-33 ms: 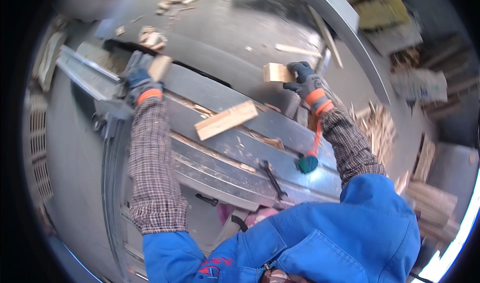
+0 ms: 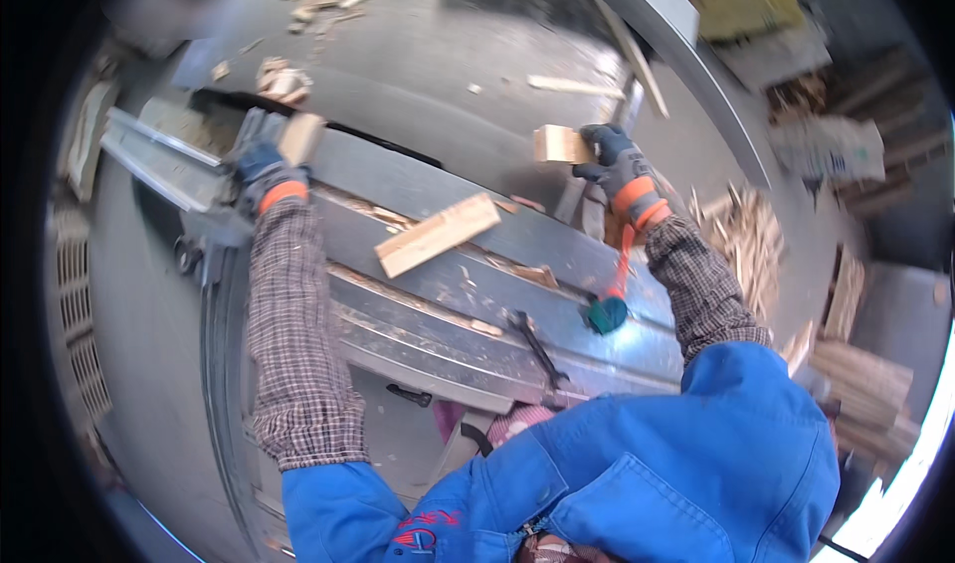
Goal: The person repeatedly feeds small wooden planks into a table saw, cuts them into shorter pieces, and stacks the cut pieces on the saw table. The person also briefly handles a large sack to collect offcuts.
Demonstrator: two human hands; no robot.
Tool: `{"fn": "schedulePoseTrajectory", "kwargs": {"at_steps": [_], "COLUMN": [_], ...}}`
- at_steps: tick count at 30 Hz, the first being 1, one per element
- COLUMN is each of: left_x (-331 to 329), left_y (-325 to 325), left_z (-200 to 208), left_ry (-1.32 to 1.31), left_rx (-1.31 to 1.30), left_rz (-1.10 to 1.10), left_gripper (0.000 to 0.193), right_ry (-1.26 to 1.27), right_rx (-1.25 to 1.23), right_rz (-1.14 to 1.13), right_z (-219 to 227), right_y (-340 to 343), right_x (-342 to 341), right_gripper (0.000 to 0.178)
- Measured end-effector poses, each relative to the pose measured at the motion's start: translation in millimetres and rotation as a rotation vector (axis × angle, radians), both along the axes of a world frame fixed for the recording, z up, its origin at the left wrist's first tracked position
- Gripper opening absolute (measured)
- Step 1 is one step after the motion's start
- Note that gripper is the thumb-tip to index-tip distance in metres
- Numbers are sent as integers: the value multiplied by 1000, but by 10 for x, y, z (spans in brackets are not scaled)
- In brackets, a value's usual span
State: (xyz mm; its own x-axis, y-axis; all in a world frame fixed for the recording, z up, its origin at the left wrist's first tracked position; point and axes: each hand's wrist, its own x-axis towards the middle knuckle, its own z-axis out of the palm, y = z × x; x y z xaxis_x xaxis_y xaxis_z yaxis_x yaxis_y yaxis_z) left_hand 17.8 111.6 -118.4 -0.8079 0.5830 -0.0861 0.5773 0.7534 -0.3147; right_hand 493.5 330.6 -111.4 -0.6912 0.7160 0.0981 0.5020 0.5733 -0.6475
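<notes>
Gripping anything?
Right hand (image 2: 609, 160) pinches pale wood block (image 2: 559, 145), far side, right.
Left hand (image 2: 264, 165)?
By second block (image 2: 299, 138), far left; can't tell if gripped. Plank (image 2: 438, 235) between, nearer, on metal table (image 2: 587, 255).

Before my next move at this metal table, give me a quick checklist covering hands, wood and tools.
1. Right hand gripping the short block: ok, fingers at its right end.
2. Left hand gripping the wood piece beside it: cannot tell, fingers blurred.
3. Both hands gloved: ok.
4. Metal table free of tools: not ok, a wrench and an orange-handled tool lie there.
5. Table free of loose wood: not ok, a board and scraps remain.
</notes>
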Motion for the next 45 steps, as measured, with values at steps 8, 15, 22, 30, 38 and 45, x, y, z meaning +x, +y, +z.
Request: {"fn": "schedulePoseTrajectory", "kwargs": {"at_steps": [8,15,22,30,38,45], "left_x": [114,-25,321,-120,762,2263], "left_y": [195,137,-61,-132,-453,-926], "left_z": [82,-53,54,-416,367,385], "left_ry": [118,0,118,216,-277,-1135], "left_rx": [-365,-259,-193,-239,682,1366], "left_rz": [62,16,-134,-175,-204,-7], "left_gripper": [103,79,78,39,48,46], "right_ry": [-462,-405,52,-274,0,522], "right_rx": [-102,139,-36,442,-312,-892], "right_rz": [-466,-554,82,681,252,-67], "right_z": [-555,-1117,279,-6,66,595], "right_y": [-115,-139,-697,-1622,-1507,-2083], "right_x": [2609,2315,77,-1383,-835,-657], "right_gripper": [59,62,52,73,55,60]}}
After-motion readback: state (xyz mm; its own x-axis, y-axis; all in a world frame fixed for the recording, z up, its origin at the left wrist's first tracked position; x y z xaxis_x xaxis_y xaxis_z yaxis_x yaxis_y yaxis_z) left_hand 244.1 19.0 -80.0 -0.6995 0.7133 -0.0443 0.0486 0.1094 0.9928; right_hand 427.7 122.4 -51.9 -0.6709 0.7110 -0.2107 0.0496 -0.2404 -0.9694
